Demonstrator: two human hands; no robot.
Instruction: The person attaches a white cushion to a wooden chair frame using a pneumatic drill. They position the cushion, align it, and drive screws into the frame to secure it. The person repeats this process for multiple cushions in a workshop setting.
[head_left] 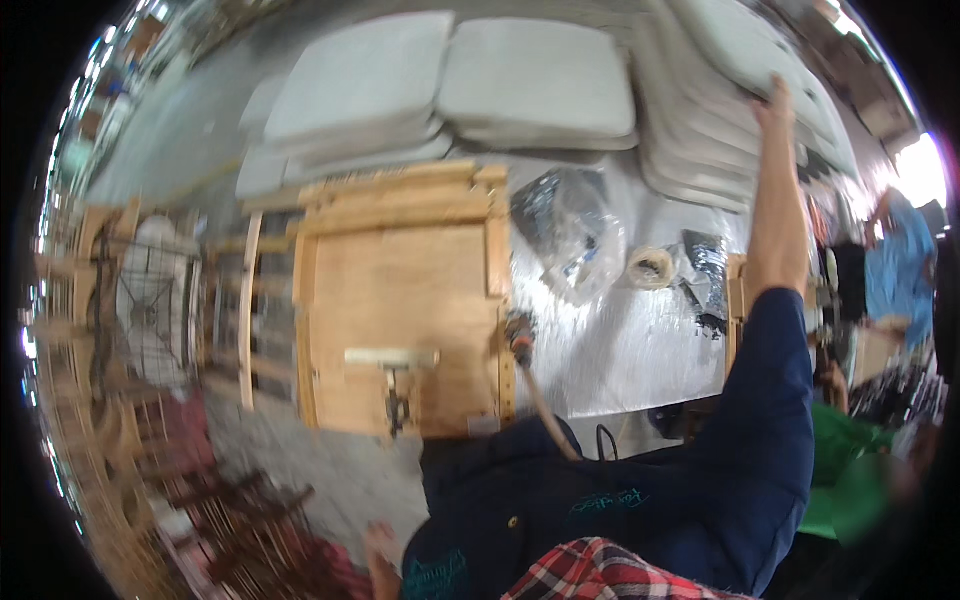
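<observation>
- The right hand (775,105) is stretched far up and forward, its arm in a dark blue sleeve (765,400) pushed back to bare the forearm.
- Its fingers rest on the edge of a grey cushion (745,45), the topmost of a slanting stack of grey cushions at the upper right; motion blur hides whether the fingers are curled round the edge or only laid flat on it.
- The left hand is not in the picture.
- More grey cushions (535,75) lie in low piles across the top, to the left of the slanting stack.
- Below them stands a light wooden frame with a plywood panel (400,290), resting on its side, with a small white handle-like piece (390,357) near its lower middle.
- Beside the frame's right edge hangs a tool with an orange and dark head on a tan hose (520,340).
- On the silvery sheet covering the desk (640,340) lie a crumpled clear plastic bag (570,230) and, just to its right, a roll of tape (650,267).
- At the far right stands another person in a blue top (900,270).
- Wooden chair parts (120,300) crowd the left side.
</observation>
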